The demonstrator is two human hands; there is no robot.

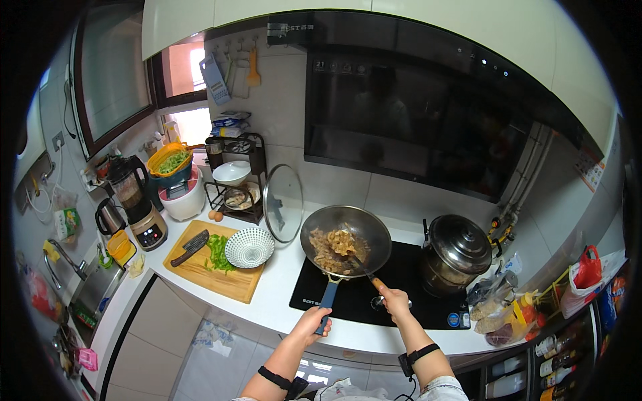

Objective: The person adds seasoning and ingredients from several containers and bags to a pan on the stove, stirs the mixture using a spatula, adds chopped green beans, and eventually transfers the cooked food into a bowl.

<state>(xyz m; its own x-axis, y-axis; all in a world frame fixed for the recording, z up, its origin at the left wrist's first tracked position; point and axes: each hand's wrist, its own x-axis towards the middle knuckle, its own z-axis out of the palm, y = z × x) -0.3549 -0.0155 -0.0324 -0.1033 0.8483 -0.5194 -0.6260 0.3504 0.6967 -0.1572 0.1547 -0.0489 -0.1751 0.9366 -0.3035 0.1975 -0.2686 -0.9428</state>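
Note:
My left hand (311,325) is wrapped around the blue handle (328,296) of a wok (373,225) on the left part of the black cooktop (401,270). Browned pieces of food, perhaps meat, (326,248) lie in the wok. In my right hand (396,303) is the wooden handle of a spatula (368,273). Its head is in the wok, largely hidden under a heap of the food. To the left, a cutting board (195,280) bears a cleaver (190,248), chopped green peppers (218,253) and a dotted bowl (250,248).
A large lidded steel pot (456,255) stands right of the wok. A glass lid (283,203) leans upright behind the board. Two eggs (215,215), a rice cooker (183,198) and a blender (138,200) line the left counter. The range hood (411,125) overhangs the cooktop. Bagged food (496,316) lies far right.

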